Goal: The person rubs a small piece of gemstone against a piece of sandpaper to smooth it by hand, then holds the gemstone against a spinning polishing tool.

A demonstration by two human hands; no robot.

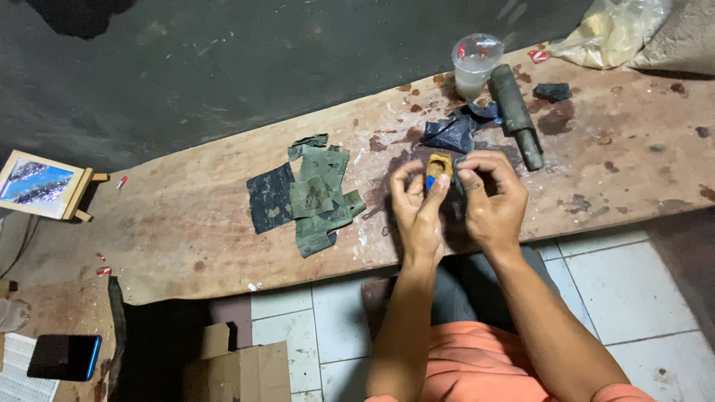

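Observation:
My left hand pinches a small tan wooden piece with a blue part at its lower end, holding it just above the stained wooden board. My right hand is closed beside it, its fingertips pressing a small dark scrap against the piece. Both hands meet over the board's front edge. What the dark scrap is cannot be made out.
Dark green sandpaper-like scraps lie left of the hands. Behind are a crumpled dark sheet, a clear plastic cup, a dark cylindrical tool, a black lump and a plastic bag. A small easel picture, phone and cardboard box are at left.

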